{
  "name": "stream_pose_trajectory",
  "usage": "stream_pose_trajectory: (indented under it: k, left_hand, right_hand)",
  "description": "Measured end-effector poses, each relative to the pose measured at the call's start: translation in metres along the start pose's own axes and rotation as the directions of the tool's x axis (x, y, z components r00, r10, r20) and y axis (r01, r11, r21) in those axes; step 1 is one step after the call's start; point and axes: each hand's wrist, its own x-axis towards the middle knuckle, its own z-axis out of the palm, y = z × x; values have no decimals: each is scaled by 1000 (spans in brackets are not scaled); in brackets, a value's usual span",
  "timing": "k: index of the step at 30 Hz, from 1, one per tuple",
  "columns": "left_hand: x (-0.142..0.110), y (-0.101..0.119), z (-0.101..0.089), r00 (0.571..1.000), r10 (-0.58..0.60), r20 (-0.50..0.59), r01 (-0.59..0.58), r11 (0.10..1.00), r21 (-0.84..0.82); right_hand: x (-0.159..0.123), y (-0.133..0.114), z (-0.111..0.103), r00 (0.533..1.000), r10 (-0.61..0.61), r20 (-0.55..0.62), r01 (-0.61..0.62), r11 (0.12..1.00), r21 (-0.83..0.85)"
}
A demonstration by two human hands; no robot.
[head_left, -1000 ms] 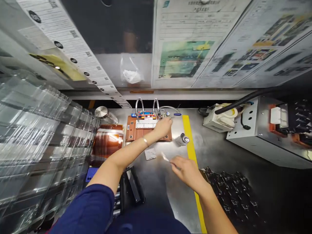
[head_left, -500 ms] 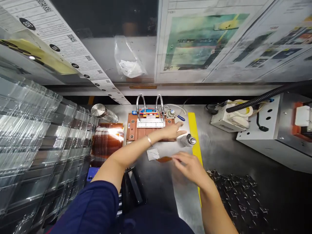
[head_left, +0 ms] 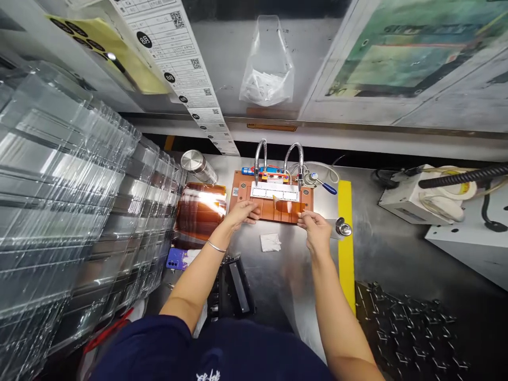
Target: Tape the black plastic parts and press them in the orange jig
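My right hand [head_left: 317, 228] pinches the right end of a thin orange translucent film [head_left: 289, 206]. The film is held over the front of a reddish-brown fixture [head_left: 264, 209]. Beside the fixture's front left edge, my left hand [head_left: 243, 214] has its fingers stretched out and holds nothing visible. A white strip with rows of dark dots [head_left: 262, 191] lies across the fixture, under the tips of two bent metal hoses [head_left: 257, 153]. Nearer to me, a folded white wipe [head_left: 270, 242] rests on the metal table.
A metal-capped bottle [head_left: 343, 227] stands right of my right hand, by a yellow strip [head_left: 345, 264]. Orange sheets [head_left: 200, 214], a phone [head_left: 174, 259] and stacked clear trays [head_left: 79, 201] are at left. A blue-handled lever [head_left: 328, 188] sits behind. Black metal parts [head_left: 408, 333] lie at lower right.
My right hand has lifted the orange film from beside the wipe to the fixture. My left hand has moved left, away from the bottle, to the fixture's front left. The view has shifted.
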Motion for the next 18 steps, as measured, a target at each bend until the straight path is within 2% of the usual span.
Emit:
stream_pose_trajectory:
  k: [6, 10, 13, 16, 18]
  left_hand:
    - [-1, 6, 2, 999, 16, 29, -12, 987, -160]
    - [-2, 8, 3, 993, 49, -107, -66, 983, -169]
    - [3, 7, 4, 980, 97, -172, -117, 987, -113]
    - [12, 6, 5, 959, 136, -247, -151, 988, -43]
    - [19, 6, 5, 942, 139, -305, -148, 989, -7]
  right_hand:
    - [0, -5, 8, 998, -65, -24, 64, 997, -45]
    - [-1, -3, 16, 994, -93, -50, 90, 994, -69]
    - [0, -4, 19, 994, -95, -46, 92, 993, -75]
    - [6, -11, 20, 999, -32, -15, 31, 995, -92]
    - [13, -17, 21, 998, 56, 11, -53, 990, -134]
